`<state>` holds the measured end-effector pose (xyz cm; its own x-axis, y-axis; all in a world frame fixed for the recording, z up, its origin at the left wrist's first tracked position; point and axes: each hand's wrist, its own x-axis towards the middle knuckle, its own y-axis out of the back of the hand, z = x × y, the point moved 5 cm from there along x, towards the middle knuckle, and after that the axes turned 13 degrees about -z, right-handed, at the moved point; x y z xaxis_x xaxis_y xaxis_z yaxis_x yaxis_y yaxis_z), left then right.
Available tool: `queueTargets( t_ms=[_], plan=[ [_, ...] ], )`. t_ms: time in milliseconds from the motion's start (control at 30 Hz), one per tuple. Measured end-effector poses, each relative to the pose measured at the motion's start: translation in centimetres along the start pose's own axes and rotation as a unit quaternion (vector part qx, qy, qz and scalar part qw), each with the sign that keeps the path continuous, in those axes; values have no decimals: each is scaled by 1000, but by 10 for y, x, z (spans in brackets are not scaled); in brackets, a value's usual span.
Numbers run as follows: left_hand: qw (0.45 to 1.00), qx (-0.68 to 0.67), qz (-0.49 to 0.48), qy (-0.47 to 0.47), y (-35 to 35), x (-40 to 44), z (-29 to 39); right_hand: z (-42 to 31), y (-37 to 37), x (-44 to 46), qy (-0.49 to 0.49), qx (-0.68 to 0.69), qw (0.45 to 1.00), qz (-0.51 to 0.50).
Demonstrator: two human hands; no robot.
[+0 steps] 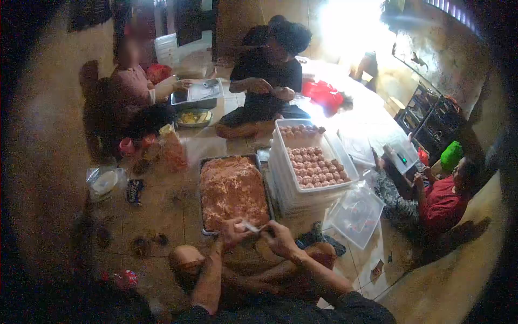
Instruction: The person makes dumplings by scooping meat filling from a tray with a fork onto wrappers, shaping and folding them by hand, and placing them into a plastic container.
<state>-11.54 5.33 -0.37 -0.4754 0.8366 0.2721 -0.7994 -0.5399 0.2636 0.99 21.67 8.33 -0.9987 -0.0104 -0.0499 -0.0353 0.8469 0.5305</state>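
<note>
My left hand [233,233] is closed around a small whitish item [250,226] at the near edge of a tray of reddish-brown minced mixture [234,189]. Just right of it, my right hand [279,239] has its fingers pinched at the other end of the same item. What the item is, I cannot make out. Beyond my right hand stands a stack of clear plastic boxes [280,189]; the top one holds rows of round pinkish balls [317,166].
Three people sit around: one in black [267,73] ahead, one in pink [131,86] at the left, one in red [445,202] at the right. A clear lid [357,213] lies right of the boxes. Left are a blue packet [135,191] and a plastic bag [106,182].
</note>
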Motion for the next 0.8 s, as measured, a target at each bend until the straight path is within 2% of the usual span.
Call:
queueTargets(
  t_ms=[33, 67, 100, 167, 233, 300, 333, 367, 400, 467, 500, 533, 567, 633, 733, 800],
  plan=[
    [998, -54, -40, -12, -5, -2, -9, 6, -10, 2, 24, -32, 997, -64],
    [991, -109, -80, -19, -9, -4, -17, 13, -11, 6, 37, 12, 998, -54],
    [999, -32, -34, 21, -4, -6, -13, 4, -5, 8, 40, 8, 998, -54],
    [985, 122, 65, 105, 7, -13, -3, -20, 18, 12, 74, -55, 995, 42],
    [974, 168, 64, 136, 12, -23, -23, -27, 27, 30, 108, -95, 989, 26],
    [985, 2, 54, 166, 8, -43, -97, 16, 14, 66, -79, -287, 953, -50],
    [984, 43, 43, 169, 16, -43, -56, 72, -10, 90, -12, -102, 994, -42],
    [984, 47, 58, 164, 17, -43, -34, 128, -32, 113, 56, 86, 994, -45],
    [984, 28, 81, 153, 17, -45, -21, 106, -42, 131, -82, -89, 986, -111],
    [984, -35, 116, 129, 18, -50, -1, 97, -47, 137, -34, -275, 950, -143],
    [983, -66, 125, 117, 16, -52, 8, 131, -51, 139, -34, -272, 950, -149],
    [981, -97, 130, 104, 16, -50, 17, 157, -52, 145, 133, -308, 940, -54],
    [979, -128, 132, 89, 14, -48, 26, 163, -51, 144, 296, -334, 894, 46],
    [973, -181, 130, 57, 7, -37, 40, 51, -18, 115, 181, -219, 955, -85],
    [962, -255, 99, 9, -22, -1, 61, -32, 9, 66, 193, -144, 967, -83],
    [952, -294, 88, -11, -41, 19, 69, -39, 26, 50, 128, -148, 978, -75]
  ],
)
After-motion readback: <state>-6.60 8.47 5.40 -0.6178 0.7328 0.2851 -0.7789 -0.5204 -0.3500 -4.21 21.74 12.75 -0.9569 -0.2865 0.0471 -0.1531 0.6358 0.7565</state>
